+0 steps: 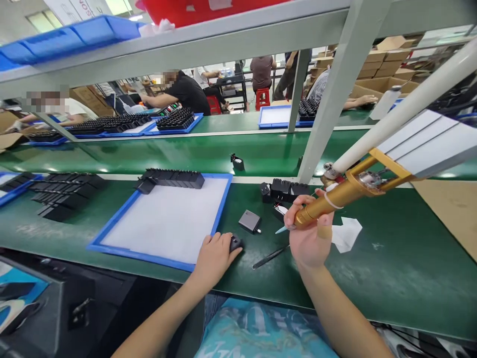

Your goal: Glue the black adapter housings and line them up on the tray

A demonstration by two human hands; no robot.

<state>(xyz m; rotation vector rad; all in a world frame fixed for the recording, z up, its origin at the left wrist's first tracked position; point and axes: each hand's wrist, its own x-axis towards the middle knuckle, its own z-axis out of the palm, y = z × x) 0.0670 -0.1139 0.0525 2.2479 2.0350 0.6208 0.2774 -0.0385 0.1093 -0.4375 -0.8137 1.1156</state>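
Observation:
My left hand (216, 256) is closed over a small black plastic case (235, 242), just right of the blue-rimmed tray (137, 251). My right hand (312, 238) grips a gold glue dispenser (328, 201) by its barrel. Its pale blue nozzle (282, 229) points left and down over the bench. Between my hands lie a grey metal-looking box (249, 221) with a small plug at its corner, and dark tweezers (270, 257). Partly hidden behind my right fingers is an opened black case (279, 210) with a white part inside.
Black cases (173, 178) line the tray's far edge; more black cases (285, 189) sit behind my right hand. Stacked black parts (63, 194) stand left. White paper (346, 234) lies right. A grey post (328, 99) and shelf rail (223, 37) cross ahead. Several people work beyond the conveyor (179, 151).

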